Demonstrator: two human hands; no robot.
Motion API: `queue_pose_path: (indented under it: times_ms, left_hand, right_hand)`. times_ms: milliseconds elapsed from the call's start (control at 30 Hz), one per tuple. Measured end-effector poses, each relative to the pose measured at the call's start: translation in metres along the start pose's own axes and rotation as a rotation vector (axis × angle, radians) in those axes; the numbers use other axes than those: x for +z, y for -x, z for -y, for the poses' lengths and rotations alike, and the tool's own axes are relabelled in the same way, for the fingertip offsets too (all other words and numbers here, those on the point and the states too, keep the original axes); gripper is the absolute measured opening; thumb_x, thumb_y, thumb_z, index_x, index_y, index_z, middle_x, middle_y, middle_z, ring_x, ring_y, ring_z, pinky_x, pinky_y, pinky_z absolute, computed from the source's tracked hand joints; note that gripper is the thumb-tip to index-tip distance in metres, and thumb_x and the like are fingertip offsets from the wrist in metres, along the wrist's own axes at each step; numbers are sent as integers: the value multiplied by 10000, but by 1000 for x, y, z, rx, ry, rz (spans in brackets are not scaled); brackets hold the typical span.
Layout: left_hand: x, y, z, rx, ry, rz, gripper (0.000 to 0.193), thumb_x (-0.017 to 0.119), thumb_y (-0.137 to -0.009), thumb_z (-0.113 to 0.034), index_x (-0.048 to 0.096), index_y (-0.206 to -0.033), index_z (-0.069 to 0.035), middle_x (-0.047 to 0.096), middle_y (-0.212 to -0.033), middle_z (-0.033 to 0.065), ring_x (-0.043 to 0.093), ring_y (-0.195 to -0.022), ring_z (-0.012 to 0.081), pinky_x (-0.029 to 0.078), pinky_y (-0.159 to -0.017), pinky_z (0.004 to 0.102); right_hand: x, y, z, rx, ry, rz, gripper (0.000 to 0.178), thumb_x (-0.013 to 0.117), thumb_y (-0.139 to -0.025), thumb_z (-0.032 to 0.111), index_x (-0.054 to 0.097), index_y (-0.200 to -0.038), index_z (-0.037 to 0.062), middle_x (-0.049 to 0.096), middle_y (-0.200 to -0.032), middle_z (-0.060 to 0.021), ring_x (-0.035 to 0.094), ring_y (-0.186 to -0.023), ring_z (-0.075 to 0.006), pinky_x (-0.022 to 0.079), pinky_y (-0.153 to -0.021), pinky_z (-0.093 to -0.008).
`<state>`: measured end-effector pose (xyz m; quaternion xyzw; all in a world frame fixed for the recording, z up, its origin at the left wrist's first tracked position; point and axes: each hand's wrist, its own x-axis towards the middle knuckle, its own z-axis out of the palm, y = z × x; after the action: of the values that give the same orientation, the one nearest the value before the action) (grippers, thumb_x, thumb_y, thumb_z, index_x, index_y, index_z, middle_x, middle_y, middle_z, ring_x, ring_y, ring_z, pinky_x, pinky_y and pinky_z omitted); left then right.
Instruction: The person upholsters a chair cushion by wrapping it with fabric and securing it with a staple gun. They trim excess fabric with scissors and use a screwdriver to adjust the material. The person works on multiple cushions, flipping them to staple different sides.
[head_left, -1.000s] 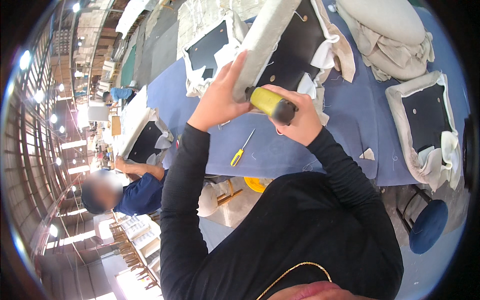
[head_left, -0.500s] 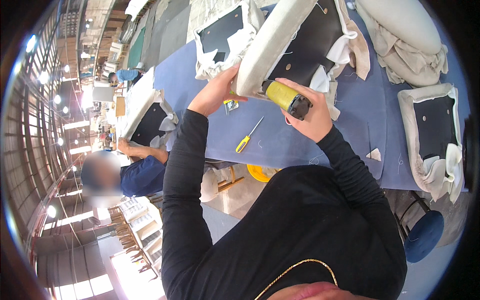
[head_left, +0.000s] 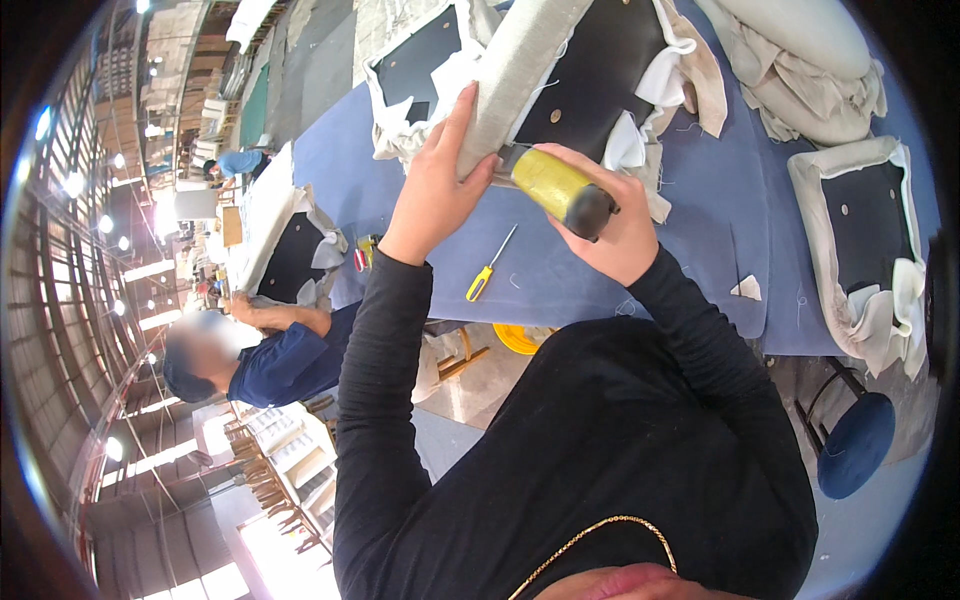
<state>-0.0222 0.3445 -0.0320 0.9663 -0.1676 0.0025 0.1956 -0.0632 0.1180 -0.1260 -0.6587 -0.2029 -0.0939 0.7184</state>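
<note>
Beige fabric-covered, black-backed rectangular cushion point(head_left: 590, 85): likely bulky, soft-edged over stiff backing; best steadied by the padded side; seen over the blue cloth-covered table point(head_left: 560, 275), beyond both hands.
Left hand point(head_left: 435, 200): spread wide, laid against the cushion's side.
Right hand point(head_left: 620, 230): wrapped around the tool.
Yellow cylindrical, black-ended tool point(head_left: 553, 183): probably hard, heavyish; best gripped around its body; held beside the cushion's near corner.
</note>
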Motion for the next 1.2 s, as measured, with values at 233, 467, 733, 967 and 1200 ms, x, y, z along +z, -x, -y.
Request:
queue_pose_path:
  times_ms: [233, 467, 733, 967, 1200]
  left_hand:
    - [1, 1, -6, 1, -24, -23, 990, 804, -885, -69, 330, -1742, -217, 669, -1393, 292, 682, -1232, 509, 556, -1044, 521]
    - [0, -1, -7, -12, 4, -1, 1041, 812, -842, -31, 325, -1743, -218, 667, -1388, 296, 671, -1243, 517, 560, -1043, 520]
    - [-2, -1, -6, -20, 10, 10, 1121, 807, -784, 32, 299, -1750, -223, 656, -1408, 298, 661, -1268, 512, 558, -1052, 521]
    - [1, -1, -6, -15, -39, -2, 1155, 816, -755, 48, 295, -1748, -226, 676, -1377, 291, 674, -1236, 524, 554, -1060, 528]
    - [1, 1, -4, -106, 232, -43, 1151, 929, -785, -63, 306, -1748, -166, 753, -1317, 233, 753, -1201, 359, 560, -1063, 447]
  right_hand:
    - [6, -3, -10, -27, 113, 39, 726, 848, -800, -4, 640, -1492, 68, 771, -1313, -195, 785, -1124, -362, 631, -965, -395]
    - [3, -1, -10, -25, 75, 65, 732, 772, -777, -71, 658, -1488, 58, 770, -1337, -183, 787, -1139, -348, 614, -979, -378]
    - [5, -4, -11, -44, 70, 72, 689, 882, -793, 48, 662, -1445, 72, 781, -1290, -172, 784, -1108, -360, 637, -962, -418]
    - [14, 4, -12, -19, 88, 81, 715, 791, -776, -79, 668, -1468, 51, 772, -1337, -174, 774, -1167, -354, 599, -1011, -387]
    - [-24, 28, -64, 451, -372, 43, 692, 924, -788, 98, 685, -1436, 51, 788, -1274, -171, 792, -1134, -295, 598, -1031, -366]
